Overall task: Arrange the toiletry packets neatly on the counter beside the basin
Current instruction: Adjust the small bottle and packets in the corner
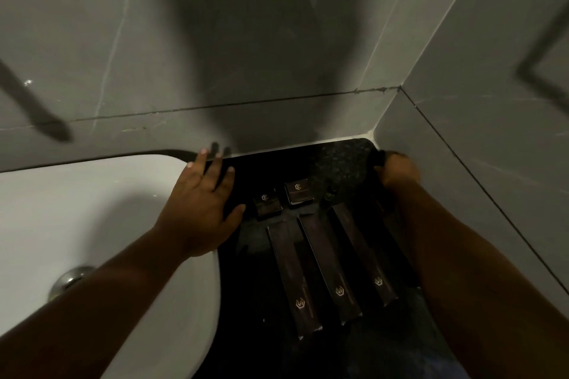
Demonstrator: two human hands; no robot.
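Three long dark toiletry packets lie side by side on the black counter (345, 163): a left one (292, 277), a middle one (329, 268) and a right one (363, 255), each with a small gold logo at its near end. Beyond them sit two small dark boxes, the left (267, 203) and the right (299, 192). My left hand (200, 203) rests flat with fingers spread on the basin's right rim and counter edge, just left of the small boxes, holding nothing. My right hand (398, 168) is at the far right corner, fingers curled on something dark that I cannot make out.
A white basin (77, 209) with a metal drain (69, 281) fills the left. Grey tiled walls (215, 40) close the counter at the back and on the right (492, 132). My right forearm lies along the counter's right edge.
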